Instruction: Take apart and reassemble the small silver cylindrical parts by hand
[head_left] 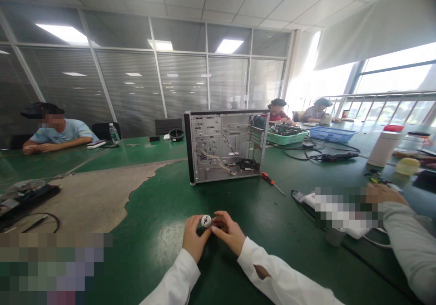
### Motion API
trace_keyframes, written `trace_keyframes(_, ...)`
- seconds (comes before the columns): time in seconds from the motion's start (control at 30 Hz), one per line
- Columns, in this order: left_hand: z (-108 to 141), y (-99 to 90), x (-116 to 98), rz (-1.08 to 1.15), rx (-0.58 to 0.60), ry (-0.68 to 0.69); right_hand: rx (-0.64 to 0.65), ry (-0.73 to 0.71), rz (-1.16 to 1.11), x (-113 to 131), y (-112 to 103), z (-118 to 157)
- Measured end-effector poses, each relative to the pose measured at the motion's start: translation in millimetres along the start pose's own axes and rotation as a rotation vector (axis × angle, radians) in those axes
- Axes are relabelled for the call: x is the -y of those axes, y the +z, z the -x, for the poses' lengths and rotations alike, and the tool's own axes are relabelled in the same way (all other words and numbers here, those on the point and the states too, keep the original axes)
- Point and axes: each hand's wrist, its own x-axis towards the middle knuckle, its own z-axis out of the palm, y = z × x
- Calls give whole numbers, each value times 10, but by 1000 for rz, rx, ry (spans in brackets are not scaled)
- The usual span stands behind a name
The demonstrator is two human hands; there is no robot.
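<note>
My left hand (194, 240) is closed around a small round container (206, 221) with a white top and dark bits on it, too small to make out. Beside it, my right hand (232, 233) has its thumb and forefinger pinched close against the container's side; whatever is between them is hidden. Beyond both hands stands an open-sided computer case (225, 135), upright on the green table (160, 246). Loose cables and a dark fan-like part are inside it. An orange-and-black screwdriver (272, 183) lies at the case's lower right corner.
At right, a co-worker's grey sleeve (407, 241) reaches in near a white power strip (340, 214). Behind are a white bottle (384, 146), a green basket (288, 137) and a blue basket (332, 134). Cable-laden electronics (27, 198) lie at left. Other people sit around the table.
</note>
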Motion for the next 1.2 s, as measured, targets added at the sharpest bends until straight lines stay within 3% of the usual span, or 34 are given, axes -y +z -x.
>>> trace_keyframes(0.13,-4,5,8,16,35,-52,-30,18,67,-12,-14,-4)
trace_keyframes(0.3,1,5,-27,49,89,7,-41,-6,57,22,-15,-4)
trace_keyframes(0.47,9,-7,-49,142,97,-55,-104,-34,95,93,-42,8)
trace_keyframes(0.7,12,-46,-81,293,256,-12,-72,-149,122,164,-77,20)
trace_keyframes(1.0,-5,-54,-104,217,235,-7,-47,-91,131,275,-92,-68)
trace_keyframes(1.2,5,-46,-125,186,212,6,-73,-179,192,385,-78,-80)
